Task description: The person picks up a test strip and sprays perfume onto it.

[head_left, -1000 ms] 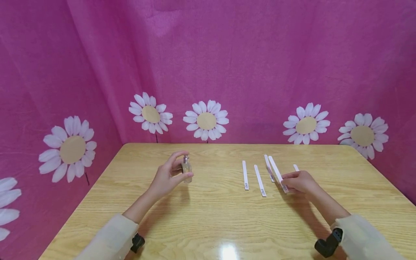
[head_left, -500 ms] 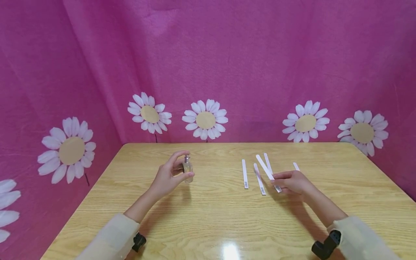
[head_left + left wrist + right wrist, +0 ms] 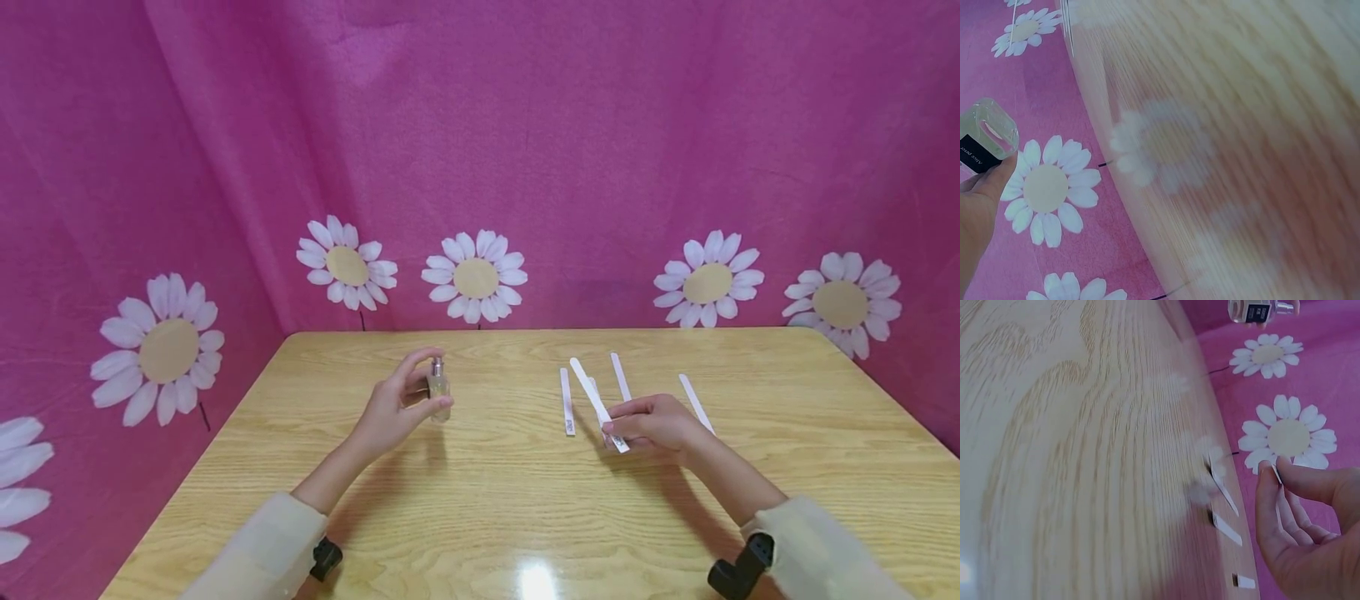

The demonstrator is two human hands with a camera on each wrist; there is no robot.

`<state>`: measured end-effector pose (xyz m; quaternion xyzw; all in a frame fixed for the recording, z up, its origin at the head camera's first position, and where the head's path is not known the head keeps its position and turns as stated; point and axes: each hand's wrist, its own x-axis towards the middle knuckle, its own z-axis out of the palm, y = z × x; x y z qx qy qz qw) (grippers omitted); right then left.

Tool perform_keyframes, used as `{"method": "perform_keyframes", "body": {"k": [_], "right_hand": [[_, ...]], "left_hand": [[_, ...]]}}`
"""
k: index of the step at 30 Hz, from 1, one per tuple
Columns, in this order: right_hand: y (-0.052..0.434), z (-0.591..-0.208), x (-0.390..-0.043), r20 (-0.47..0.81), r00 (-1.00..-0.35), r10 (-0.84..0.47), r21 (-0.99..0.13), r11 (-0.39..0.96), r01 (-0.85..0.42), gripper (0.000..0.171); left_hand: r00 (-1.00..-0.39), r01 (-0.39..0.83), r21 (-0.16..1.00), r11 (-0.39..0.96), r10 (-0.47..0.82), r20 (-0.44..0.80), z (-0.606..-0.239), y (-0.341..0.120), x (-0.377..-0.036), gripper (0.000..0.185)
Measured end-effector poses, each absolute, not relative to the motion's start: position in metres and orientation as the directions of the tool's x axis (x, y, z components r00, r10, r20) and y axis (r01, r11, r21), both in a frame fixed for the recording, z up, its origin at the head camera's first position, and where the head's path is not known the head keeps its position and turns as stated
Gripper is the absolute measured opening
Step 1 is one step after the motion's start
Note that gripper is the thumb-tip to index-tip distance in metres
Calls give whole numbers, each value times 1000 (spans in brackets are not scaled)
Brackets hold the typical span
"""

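1. The left hand (image 3: 393, 412) holds a small glass bottle (image 3: 438, 390) upright above the left half of the bench (image 3: 480, 517), grip pinching it.
2. The right hand (image 3: 654, 425) pinches one white paper strip (image 3: 596, 403), lifted and tilted.
3. Three other strips (image 3: 567, 402) lie flat near it.

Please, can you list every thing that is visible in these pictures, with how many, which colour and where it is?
small clear glass spray bottle: 1, clear with silver top and a dark label, held above the table's left half.
held white paper strip: 1, white, pinched at its near end, tilted up.
white paper strips lying flat: 3 plain, perhaps a fourth hidden behind the held one, white, table's right half.
light wooden table: 1, pale wood, glossy.
pink daisy-print cloth: pink with white daisies, behind and at both sides.
cream sleeves: 2, bottom corners.
left hand: grips the bottle.
right hand: pinches the strip.
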<state>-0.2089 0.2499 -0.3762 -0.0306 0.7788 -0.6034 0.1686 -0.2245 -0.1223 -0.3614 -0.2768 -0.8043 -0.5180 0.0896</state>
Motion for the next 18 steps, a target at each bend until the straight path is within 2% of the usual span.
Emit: {"method": "perform_keyframes", "body": {"k": [11, 18], "right_hand": [[235, -367, -207, -245, -950, -195, -925, 340, 169, 43], [224, -363, -208, -240, -952, -188, -928, 333, 168, 42]], "left_hand": [[-830, 540, 782, 311, 352, 433, -362, -120, -226, 59], [-827, 546, 777, 314, 353, 438, -362, -118, -225, 59]]}}
